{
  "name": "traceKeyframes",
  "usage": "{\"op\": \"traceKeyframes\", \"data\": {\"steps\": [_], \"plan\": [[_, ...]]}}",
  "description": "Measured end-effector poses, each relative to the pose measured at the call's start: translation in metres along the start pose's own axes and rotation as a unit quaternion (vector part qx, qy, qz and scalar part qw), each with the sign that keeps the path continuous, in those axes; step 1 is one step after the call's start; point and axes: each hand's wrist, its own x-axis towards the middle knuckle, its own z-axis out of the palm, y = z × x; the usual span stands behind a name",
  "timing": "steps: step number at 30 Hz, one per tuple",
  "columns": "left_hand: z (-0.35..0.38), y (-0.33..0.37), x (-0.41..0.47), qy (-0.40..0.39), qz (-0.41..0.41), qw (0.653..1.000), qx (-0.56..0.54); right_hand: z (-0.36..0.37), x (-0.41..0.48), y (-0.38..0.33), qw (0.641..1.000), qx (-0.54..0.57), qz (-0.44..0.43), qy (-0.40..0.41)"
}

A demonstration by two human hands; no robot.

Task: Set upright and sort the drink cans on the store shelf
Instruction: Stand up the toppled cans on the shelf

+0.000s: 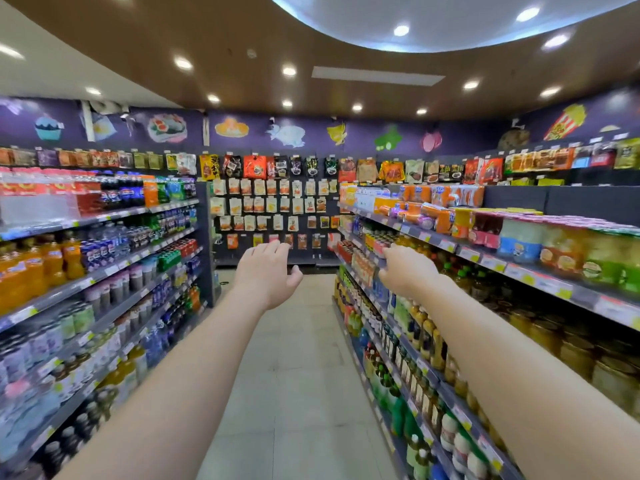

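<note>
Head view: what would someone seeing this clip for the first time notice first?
Two bare arms stretch down the aisle, the left hand and right hand both open and holding nothing. Beyond them, a back wall of hanging snack packets closes the aisle. On the left shelf, orange drink bottles stand out.

Green cans (pixel 169 260) and red cans (pixel 187 246) stand upright in packed rows, far along the left shelf (pixel 114 268).
</note>
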Motion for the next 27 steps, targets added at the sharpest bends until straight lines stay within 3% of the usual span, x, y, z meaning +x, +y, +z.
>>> {"op": "traceKeyframes", "data": {"steps": [3, 7, 16, 22, 27], "plan": [[0.047, -0.004, 0.063, -0.012, -0.025, 0.999, -0.039, 0.032, 0.079, 0.014, 1.0, 0.009, 0.0, -0.014], [0.098, -0.018, 0.154, -0.005, -0.034, 0.999, -0.014, 0.064, 0.183, 0.029, 1.0, 0.021, 0.0, -0.01], [0.226, -0.036, 0.302, -0.016, 0.001, 1.0, 0.003, 0.145, 0.351, 0.042, 0.999, 0.029, -0.028, -0.009], [0.332, -0.045, 0.409, -0.015, 0.068, 0.997, 0.029, 0.216, 0.462, 0.064, 1.0, 0.005, 0.009, -0.012], [0.43, -0.064, 0.512, -0.027, 0.096, 0.995, -0.004, 0.258, 0.565, 0.088, 0.996, -0.016, 0.088, -0.022]]}}
